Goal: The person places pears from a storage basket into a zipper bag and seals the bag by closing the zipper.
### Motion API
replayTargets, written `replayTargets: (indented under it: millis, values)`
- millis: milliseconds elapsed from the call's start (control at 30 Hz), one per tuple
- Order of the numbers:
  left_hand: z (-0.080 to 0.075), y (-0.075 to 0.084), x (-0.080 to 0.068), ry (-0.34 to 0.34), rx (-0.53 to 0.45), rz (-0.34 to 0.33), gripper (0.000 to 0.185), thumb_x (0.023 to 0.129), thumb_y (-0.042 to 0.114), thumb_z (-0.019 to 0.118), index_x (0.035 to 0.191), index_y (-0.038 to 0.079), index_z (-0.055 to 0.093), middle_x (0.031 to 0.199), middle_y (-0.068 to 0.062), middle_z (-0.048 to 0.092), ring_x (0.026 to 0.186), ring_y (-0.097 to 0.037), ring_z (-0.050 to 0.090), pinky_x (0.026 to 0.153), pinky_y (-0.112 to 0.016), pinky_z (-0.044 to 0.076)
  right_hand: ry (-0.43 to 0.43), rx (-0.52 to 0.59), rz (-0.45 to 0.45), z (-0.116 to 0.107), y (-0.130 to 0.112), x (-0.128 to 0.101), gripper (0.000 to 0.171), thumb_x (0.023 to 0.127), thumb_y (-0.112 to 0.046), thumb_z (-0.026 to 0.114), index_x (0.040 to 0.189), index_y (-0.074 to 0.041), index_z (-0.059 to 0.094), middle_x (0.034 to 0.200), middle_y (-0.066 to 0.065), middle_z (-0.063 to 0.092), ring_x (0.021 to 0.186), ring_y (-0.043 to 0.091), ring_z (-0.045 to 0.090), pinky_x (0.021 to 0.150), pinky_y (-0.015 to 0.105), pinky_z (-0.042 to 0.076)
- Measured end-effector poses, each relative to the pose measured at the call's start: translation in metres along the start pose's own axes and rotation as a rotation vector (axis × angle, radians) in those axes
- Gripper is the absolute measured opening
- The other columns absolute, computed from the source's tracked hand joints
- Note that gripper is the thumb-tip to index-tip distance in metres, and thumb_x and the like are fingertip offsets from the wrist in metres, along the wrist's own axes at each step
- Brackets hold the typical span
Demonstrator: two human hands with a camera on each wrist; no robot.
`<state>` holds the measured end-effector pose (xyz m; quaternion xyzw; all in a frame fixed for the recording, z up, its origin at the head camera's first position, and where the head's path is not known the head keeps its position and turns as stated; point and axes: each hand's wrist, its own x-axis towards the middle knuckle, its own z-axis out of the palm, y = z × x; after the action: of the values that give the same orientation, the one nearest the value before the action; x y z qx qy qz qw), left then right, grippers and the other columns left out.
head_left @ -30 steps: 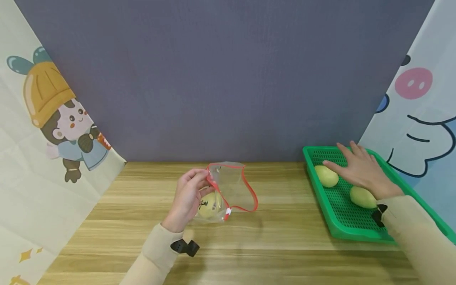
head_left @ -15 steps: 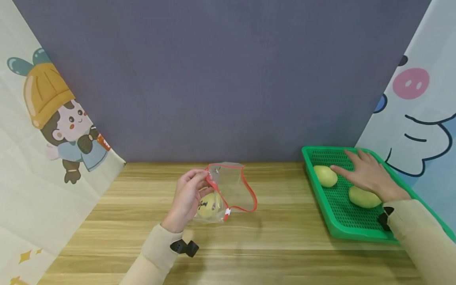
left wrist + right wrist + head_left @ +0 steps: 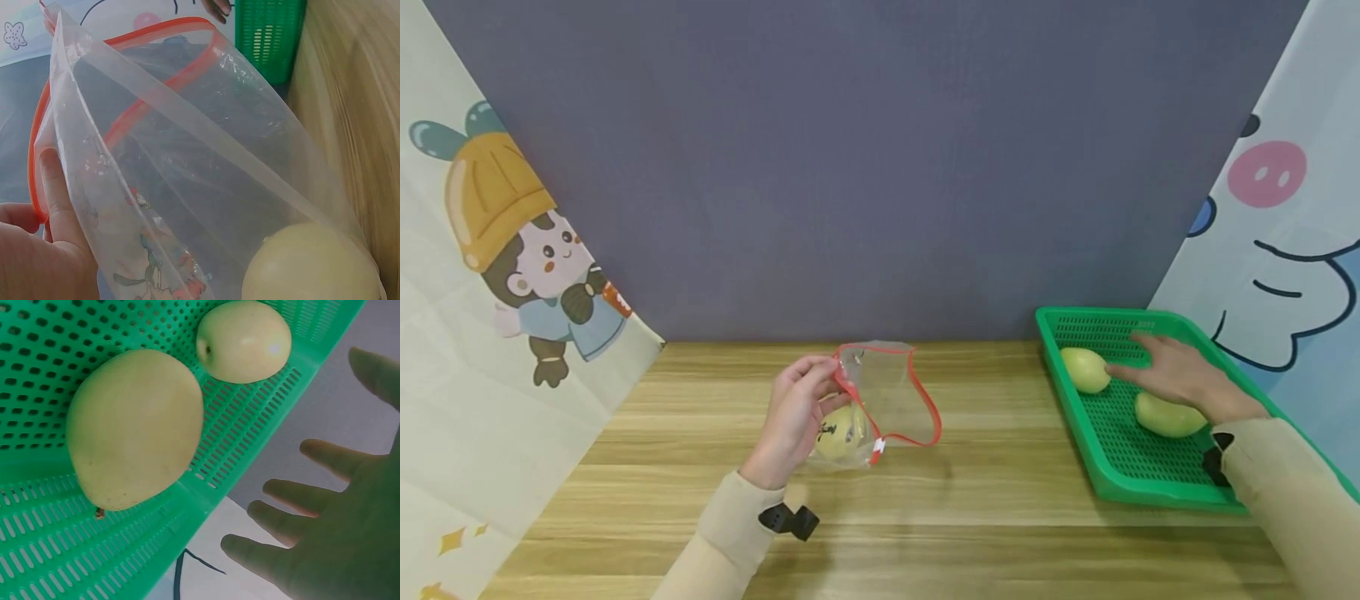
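My left hand (image 3: 796, 408) pinches the red-edged rim of a clear zip bag (image 3: 891, 387), whose mouth stands open to the right. Inside the bag, at its bottom, lies a round pale yellow fruit (image 3: 306, 269). Over the green basket (image 3: 1165, 493), my right hand (image 3: 1187, 377) is spread with nothing in it. Beneath that hand lies a yellow-green mango (image 3: 1167, 415), partly covered; its stem shows in the right wrist view. A round pale fruit like an apple (image 3: 1081, 371) sits by the basket's left wall, near my thumb tip; whether they touch I cannot tell.
The wooden table (image 3: 1000, 542) carries both bag and basket. A dark grey panel (image 3: 880, 167) rises behind it. Printed cloths with cartoon figures hang at the left (image 3: 445, 333) and right (image 3: 1300, 275).
My right hand has moved lower into the basket, slightly to the right, uncovering more of the mango. The left hand and the bag stay in place.
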<state>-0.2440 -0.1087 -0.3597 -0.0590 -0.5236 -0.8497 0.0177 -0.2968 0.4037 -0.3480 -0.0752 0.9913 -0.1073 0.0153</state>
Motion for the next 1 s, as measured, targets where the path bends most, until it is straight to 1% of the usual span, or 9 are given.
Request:
replayTargets:
  millis: [233,500,633,800,1000]
  values:
    - [-0.001,0.000,0.001,-0.007,0.001,0.000,0.007,0.099,0.004,0.060,0.100,-0.003,0.062,0.084,-0.008,0.066,0.074,-0.018,0.067,0.070,-0.031,0.062,-0.056,0.027,0.033,0.005,0.010,0.001,0.094,0.101,-0.059,0.049,0.146,0.020,0.029,0.143,0.052,0.026,0.126,0.072,0.026,0.097,0.083,0.030]
    - [0.000,0.000,0.000,0.001,0.002,0.000,0.007,0.099,0.003,0.059,0.100,-0.004,0.061,0.084,-0.008,0.066,0.074,-0.019,0.067,0.070,-0.032,0.062,-0.138,0.092,0.058,0.012,0.023,-0.001,0.097,0.101,-0.059,0.049,0.147,0.023,0.022,0.141,0.056,0.021,0.124,0.074,0.025,0.094,0.082,0.033]
    - [0.000,0.000,0.000,0.004,0.001,0.001,0.006,0.099,0.003,0.059,0.099,-0.002,0.061,0.084,-0.008,0.066,0.074,-0.018,0.067,0.070,-0.033,0.062,-0.169,0.109,0.072,0.015,0.027,-0.003,0.100,0.100,-0.059,0.051,0.146,0.024,0.021,0.141,0.056,0.020,0.124,0.074,0.025,0.094,0.080,0.034]
    - [0.000,0.000,-0.001,0.002,0.004,-0.005,0.005,0.099,0.004,0.060,0.097,0.001,0.063,0.084,-0.008,0.066,0.075,-0.017,0.066,0.070,-0.032,0.062,-0.226,0.129,0.083,0.018,0.030,-0.004,0.103,0.099,-0.059,0.054,0.146,0.026,0.018,0.141,0.055,0.017,0.125,0.074,0.022,0.096,0.081,0.033]
    - [0.000,0.000,-0.001,-0.001,0.000,-0.004,0.005,0.099,0.004,0.060,0.098,0.000,0.063,0.084,-0.008,0.067,0.075,-0.017,0.066,0.070,-0.032,0.062,-0.279,0.138,0.081,0.021,0.034,-0.005,0.103,0.096,-0.053,0.062,0.143,0.028,0.019,0.141,0.056,0.016,0.126,0.074,0.019,0.097,0.082,0.030]
